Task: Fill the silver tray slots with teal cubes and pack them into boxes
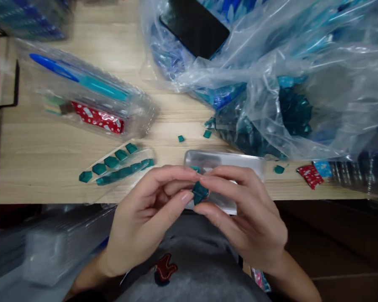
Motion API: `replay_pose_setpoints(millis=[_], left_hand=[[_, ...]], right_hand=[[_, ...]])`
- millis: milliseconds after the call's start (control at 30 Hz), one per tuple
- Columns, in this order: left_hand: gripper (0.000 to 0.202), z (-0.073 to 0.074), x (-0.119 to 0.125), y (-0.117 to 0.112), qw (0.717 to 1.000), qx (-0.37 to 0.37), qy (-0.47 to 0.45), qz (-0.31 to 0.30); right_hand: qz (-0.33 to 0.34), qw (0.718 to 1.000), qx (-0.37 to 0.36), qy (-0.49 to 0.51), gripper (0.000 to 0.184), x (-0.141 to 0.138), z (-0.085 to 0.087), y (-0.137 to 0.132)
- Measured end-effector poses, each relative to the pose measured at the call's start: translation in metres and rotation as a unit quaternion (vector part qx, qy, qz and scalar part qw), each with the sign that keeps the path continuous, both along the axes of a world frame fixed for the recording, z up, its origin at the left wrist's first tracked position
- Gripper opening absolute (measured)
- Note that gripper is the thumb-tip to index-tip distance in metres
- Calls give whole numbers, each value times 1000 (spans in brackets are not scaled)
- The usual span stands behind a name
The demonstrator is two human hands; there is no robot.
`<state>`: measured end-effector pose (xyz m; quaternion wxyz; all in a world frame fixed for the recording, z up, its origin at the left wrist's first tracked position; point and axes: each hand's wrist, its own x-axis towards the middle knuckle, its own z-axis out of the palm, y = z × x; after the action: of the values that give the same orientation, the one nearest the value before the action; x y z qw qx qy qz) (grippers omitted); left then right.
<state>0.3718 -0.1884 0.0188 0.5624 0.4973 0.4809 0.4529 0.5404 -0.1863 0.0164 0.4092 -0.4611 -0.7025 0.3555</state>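
Note:
My left hand (145, 218) and my right hand (245, 218) meet over the near edge of a wooden table (50, 147). Both pinch one small teal piece (200, 193) between thumb and fingertips. Just behind my hands lies a silvery rectangular tray (227, 161). To the left, a row of several teal pieces (108, 163) sits on and beside a clear plastic strip (126, 170).
A big clear plastic bag (286, 84) of teal and blue pieces fills the right back, with a black phone (195, 27) lying on it. A clear packet (88, 98) holds a blue pen and a red patterned wrapper. Loose teal bits (180, 138) and red-blue wrappers (310, 175) lie around.

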Motion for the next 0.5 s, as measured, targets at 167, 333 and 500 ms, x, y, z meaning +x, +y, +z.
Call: replay_pose_setpoints(millis=[167, 333, 500], left_hand=[[27, -2, 12, 5, 999, 26, 23, -6], [17, -30, 9, 47, 981, 112, 119, 106], [17, -47, 3, 83, 970, 94, 222, 40]], right_hand=[[-13, 999, 45, 1, 43, 10, -4, -5], [-173, 956, 160, -173, 34, 53, 12, 23], [-82, 919, -30, -384, 25, 95, 9, 108]])
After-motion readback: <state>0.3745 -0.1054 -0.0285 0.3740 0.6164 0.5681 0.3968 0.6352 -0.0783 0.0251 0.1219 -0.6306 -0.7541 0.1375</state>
